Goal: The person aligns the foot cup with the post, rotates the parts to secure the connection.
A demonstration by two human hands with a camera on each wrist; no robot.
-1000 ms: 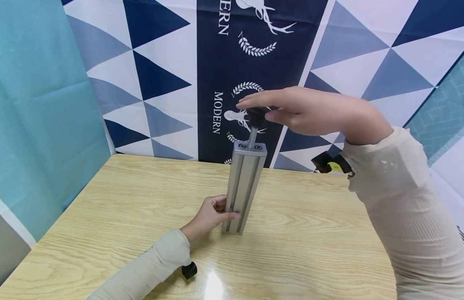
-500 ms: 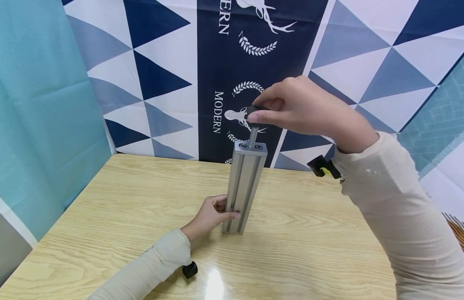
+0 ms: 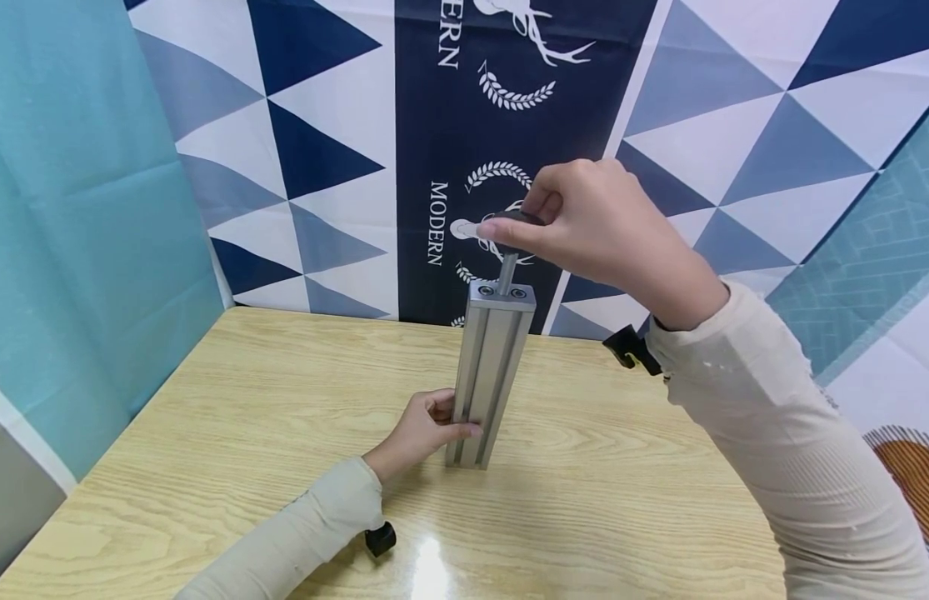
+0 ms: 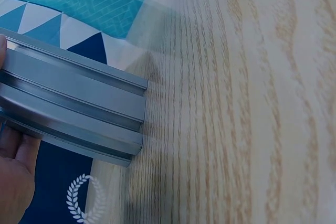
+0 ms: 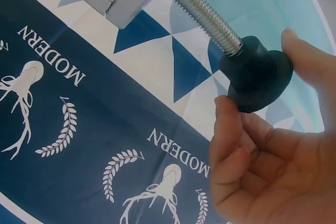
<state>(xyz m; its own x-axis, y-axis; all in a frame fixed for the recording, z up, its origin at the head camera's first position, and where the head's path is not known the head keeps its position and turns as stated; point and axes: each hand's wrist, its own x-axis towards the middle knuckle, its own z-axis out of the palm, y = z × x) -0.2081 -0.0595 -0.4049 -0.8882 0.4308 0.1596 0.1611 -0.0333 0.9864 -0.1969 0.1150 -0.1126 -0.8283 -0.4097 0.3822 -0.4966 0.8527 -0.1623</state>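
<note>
My left hand (image 3: 417, 429) grips the slotted metal post (image 3: 485, 375) low down, standing it on the worktop (image 3: 621, 458) at the centre of the head view. My right hand's (image 3: 602, 221) fingers pinch the rim of the flared black foot (image 5: 257, 74). I judge this a twisting step: best to brace the post and turn squarely about the rod (image 5: 202, 14). Satin, straight-grooved metal meets coarse shiny thread and a matt, rounded foot.
</note>
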